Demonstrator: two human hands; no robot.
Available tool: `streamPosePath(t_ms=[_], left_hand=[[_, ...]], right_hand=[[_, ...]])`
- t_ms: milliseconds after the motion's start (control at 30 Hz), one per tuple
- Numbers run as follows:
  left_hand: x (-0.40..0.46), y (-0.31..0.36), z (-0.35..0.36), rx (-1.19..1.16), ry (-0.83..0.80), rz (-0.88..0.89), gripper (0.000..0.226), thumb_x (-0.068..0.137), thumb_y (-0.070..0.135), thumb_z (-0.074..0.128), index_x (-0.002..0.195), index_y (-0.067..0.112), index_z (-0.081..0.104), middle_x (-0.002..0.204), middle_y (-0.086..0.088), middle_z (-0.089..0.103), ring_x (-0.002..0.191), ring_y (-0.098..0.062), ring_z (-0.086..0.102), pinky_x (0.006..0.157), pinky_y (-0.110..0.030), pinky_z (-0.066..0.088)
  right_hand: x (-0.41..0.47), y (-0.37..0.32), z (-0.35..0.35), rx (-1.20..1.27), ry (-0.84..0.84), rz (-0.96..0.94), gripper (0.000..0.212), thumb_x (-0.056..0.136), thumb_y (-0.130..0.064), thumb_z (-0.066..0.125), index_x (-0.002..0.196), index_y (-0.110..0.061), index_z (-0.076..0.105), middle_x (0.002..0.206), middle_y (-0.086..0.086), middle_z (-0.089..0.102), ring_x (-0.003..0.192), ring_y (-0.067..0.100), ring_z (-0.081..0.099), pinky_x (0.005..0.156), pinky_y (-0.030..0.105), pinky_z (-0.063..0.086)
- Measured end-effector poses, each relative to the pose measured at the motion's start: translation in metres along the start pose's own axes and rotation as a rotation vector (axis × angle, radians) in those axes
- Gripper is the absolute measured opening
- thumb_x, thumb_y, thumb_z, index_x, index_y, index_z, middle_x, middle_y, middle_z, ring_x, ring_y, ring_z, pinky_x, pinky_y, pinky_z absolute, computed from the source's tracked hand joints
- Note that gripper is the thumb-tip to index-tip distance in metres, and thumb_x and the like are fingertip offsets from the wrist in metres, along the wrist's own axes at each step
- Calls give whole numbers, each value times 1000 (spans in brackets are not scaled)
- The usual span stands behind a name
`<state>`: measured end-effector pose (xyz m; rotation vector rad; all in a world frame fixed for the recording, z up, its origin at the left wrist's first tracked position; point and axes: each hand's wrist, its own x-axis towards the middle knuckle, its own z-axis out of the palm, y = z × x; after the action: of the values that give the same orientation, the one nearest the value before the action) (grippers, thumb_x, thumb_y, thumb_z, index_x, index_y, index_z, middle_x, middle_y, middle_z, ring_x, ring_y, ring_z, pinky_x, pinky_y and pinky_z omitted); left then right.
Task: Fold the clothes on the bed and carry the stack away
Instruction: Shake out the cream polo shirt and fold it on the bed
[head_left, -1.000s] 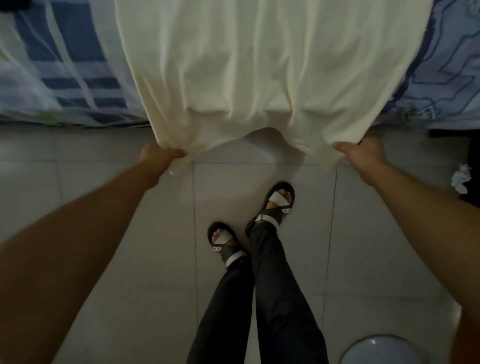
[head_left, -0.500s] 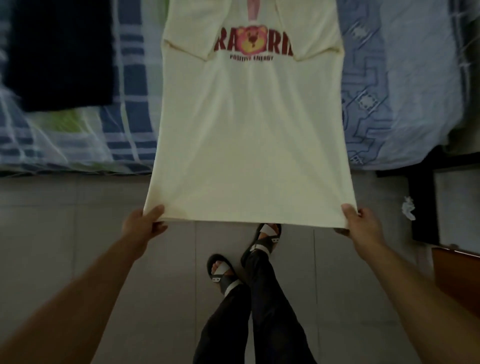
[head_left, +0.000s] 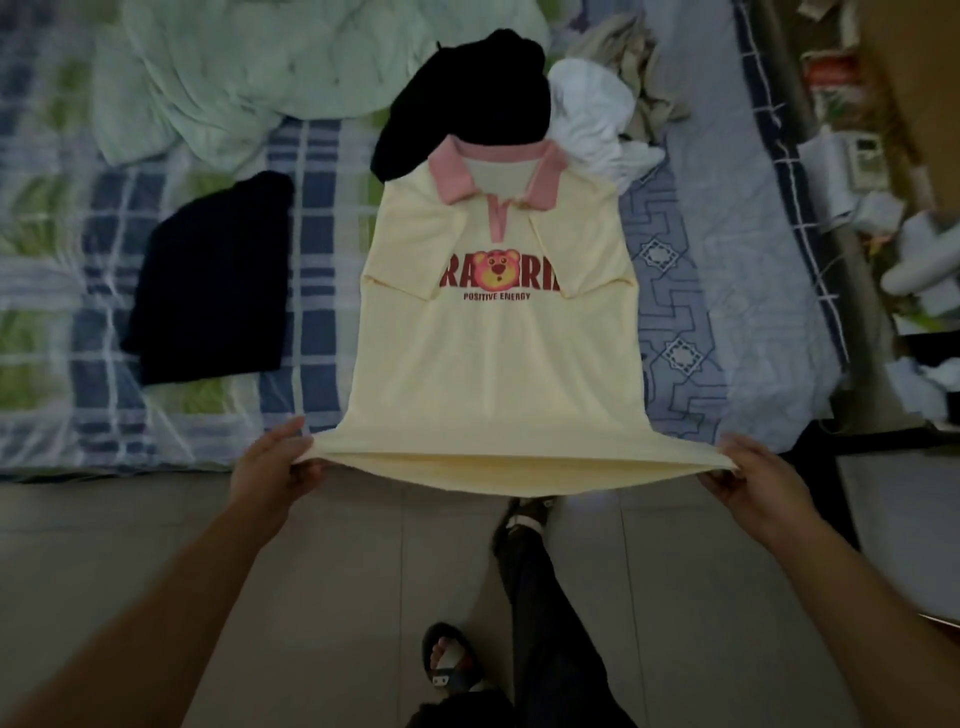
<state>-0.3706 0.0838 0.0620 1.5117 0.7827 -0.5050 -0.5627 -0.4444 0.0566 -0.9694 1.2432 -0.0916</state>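
A pale yellow polo shirt (head_left: 493, 364) with a pink collar and a bear print lies front up on the bed (head_left: 93, 415), sleeves folded in. Its hem hangs past the bed's near edge. My left hand (head_left: 270, 467) grips the hem's left corner and my right hand (head_left: 753, 478) grips the right corner, stretching the hem taut. A folded dark garment (head_left: 213, 280) lies to the shirt's left. A crumpled black garment (head_left: 467, 98) and a white one (head_left: 592, 119) sit behind the collar.
A rumpled light green blanket (head_left: 249, 73) covers the bed's far left. Beige clothing (head_left: 628, 52) lies at the far right of the pile. Clutter and white items (head_left: 914, 260) fill the floor at right. My sandalled feet (head_left: 452, 665) stand on grey tiles.
The view has tilted up from the floor to the bed. The shirt's hem, hanging loose a second ago, is now pulled flat and taut between both hands, higher and nearer the bed edge.
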Motion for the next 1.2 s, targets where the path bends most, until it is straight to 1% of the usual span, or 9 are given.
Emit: streamPosePath(t_ms=[200, 300, 433, 533, 600, 700, 867, 1067, 1200], left_hand=[[101, 100, 93, -180, 112, -37, 6, 96, 14, 71, 94, 9, 70, 57, -2, 68, 50, -11, 66, 59, -28, 62], [159, 125, 137, -210, 156, -75, 8, 99, 12, 67, 91, 10, 68, 57, -1, 68, 51, -9, 66, 62, -28, 62], [228, 132, 180, -185, 218, -121, 21, 104, 12, 56, 83, 15, 58, 49, 4, 62, 44, -6, 58, 64, -26, 60], [259, 123, 196, -188, 251, -121, 11, 103, 16, 57, 93, 16, 61, 70, 3, 68, 59, -6, 65, 66, -23, 59], [270, 113, 197, -125, 317, -90, 5, 100, 16, 62, 104, 17, 64, 86, 1, 70, 71, -7, 68, 64, -20, 58], [272, 94, 182, 124, 393, 24, 29, 91, 15, 67, 119, 16, 63, 92, -1, 67, 77, -13, 63, 63, -24, 54], [256, 60, 143, 770, 357, 106, 52, 87, 38, 76, 134, 22, 59, 117, 1, 66, 102, -23, 62, 91, -42, 54], [262, 54, 133, 731, 294, 105, 27, 91, 41, 73, 105, 18, 70, 96, -1, 69, 92, -27, 66, 76, -37, 51], [255, 39, 126, 721, 334, 166, 30, 92, 49, 68, 105, 23, 63, 96, 3, 64, 89, -23, 61, 73, -36, 46]], right_hand=[[114, -79, 92, 179, 47, 82, 7, 99, -8, 65, 94, -4, 64, 70, 9, 67, 57, 12, 66, 60, 30, 63], [176, -93, 136, 181, 59, 111, 10, 101, -8, 62, 93, -2, 63, 76, 12, 63, 62, 15, 63, 63, 33, 64], [242, -96, 179, 138, 48, 172, 24, 104, -9, 55, 80, -5, 57, 54, 8, 61, 57, 15, 57, 57, 29, 60], [266, -90, 189, 133, 42, 185, 19, 103, -15, 58, 87, -6, 61, 61, 7, 63, 58, 15, 61, 66, 32, 63], [270, -86, 186, 143, 21, 170, 17, 103, -20, 59, 93, -6, 62, 68, 7, 66, 64, 20, 70, 75, 36, 64], [264, -80, 175, 49, 3, 74, 10, 100, -12, 61, 94, -5, 65, 76, 8, 72, 72, 23, 74, 77, 37, 64], [257, -85, 174, -336, 62, -143, 11, 94, -19, 73, 84, -16, 71, 73, 2, 72, 59, 13, 66, 60, 30, 56], [274, -104, 204, -341, 59, -265, 15, 94, -29, 72, 90, -15, 70, 73, 0, 75, 60, 15, 70, 53, 25, 56], [272, -78, 185, -713, 243, -320, 32, 91, -40, 70, 113, -16, 69, 104, 3, 74, 88, 18, 69, 78, 36, 58]])
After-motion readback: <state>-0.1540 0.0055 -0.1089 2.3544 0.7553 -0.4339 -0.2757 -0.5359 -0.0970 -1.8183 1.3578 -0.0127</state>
